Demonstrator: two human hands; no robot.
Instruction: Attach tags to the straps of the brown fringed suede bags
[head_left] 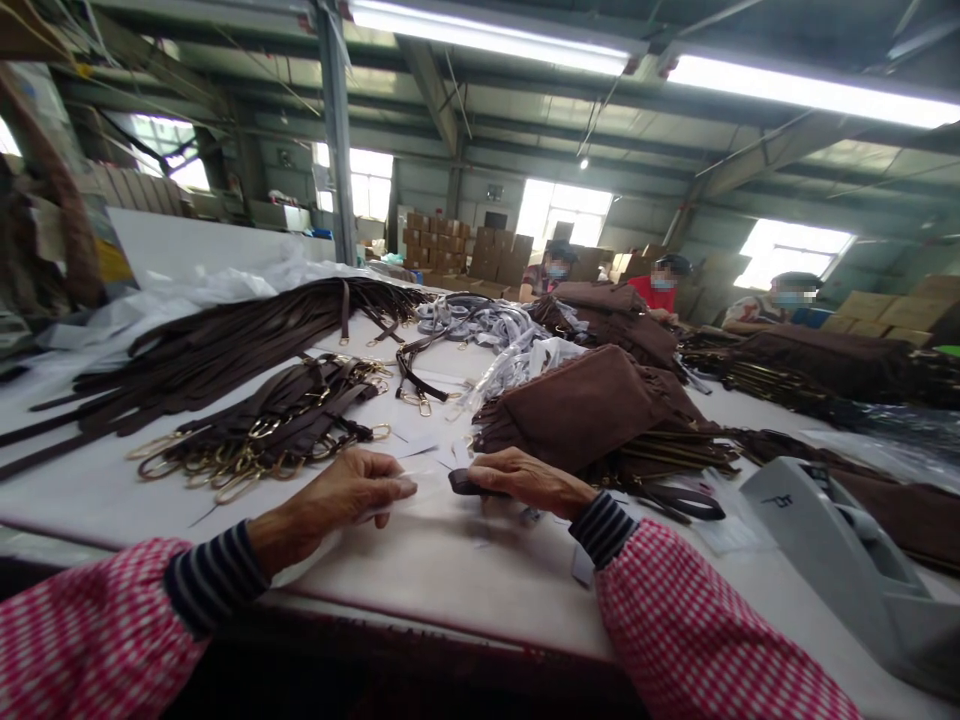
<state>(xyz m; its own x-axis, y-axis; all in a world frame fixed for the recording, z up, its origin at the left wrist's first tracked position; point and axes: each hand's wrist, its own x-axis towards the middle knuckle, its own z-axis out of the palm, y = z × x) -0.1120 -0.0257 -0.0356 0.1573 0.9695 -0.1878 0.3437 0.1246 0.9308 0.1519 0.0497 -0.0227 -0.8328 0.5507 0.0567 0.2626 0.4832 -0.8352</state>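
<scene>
Brown strap end (pixel 466 484): pinched in right hand (pixel 529 478), just above the white surface (pixel 420 570) near its front edge.
Left hand (pixel 337 500): fingers closed on a clear plastic piece (pixel 420 478), beside the strap end.
Beyond: strap bundle (pixel 277 425) with gold clasps; suede fringed bags (pixel 585 405).

Two fluorescent tubes (pixel 487 35) high above the white table (pixel 450 570) gave us bright, even light; windows (pixel 559 210) far behind the table burned out to white glare. Our left hand (pixel 345 497) and right hand (pixel 529 480) cast only faint shadows on it. Roof beams (pixel 433 90) above it bowed outward.
</scene>
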